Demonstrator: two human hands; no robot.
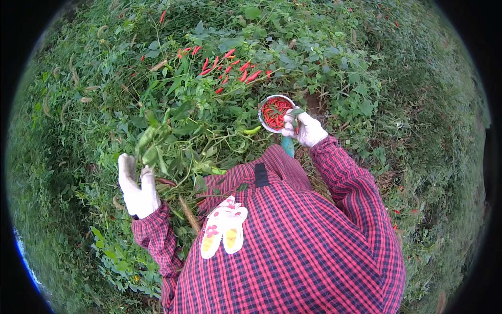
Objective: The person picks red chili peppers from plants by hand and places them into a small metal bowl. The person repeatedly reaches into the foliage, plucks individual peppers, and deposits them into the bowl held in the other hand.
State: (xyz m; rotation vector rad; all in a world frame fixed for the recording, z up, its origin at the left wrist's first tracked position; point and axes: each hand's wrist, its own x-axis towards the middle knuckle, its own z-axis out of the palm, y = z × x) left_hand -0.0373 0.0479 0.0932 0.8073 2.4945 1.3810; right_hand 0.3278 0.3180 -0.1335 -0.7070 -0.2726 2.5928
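Observation:
My left hand [137, 186], in a white glove, is at the left with thumb and fingers apart, just below pale green chili peppers [147, 137] among leaves; nothing is seen held in it. At the right rim of a round white container [261, 117], my right hand [304, 127], also gloved in white, has its fingers curled around a red chili pepper and a bit of green leaf. Many small red chili peppers [275, 112] lie inside the container. A lighter green chili [252, 130] hangs on a stem left of the container.
Ripe red chilies [244, 74] grow in a cluster beyond the container. Dense plants and grass [70, 137] surround me. A brown woody stem [189, 215] rises close to my left sleeve. Something teal [288, 146] stands under the container's near side.

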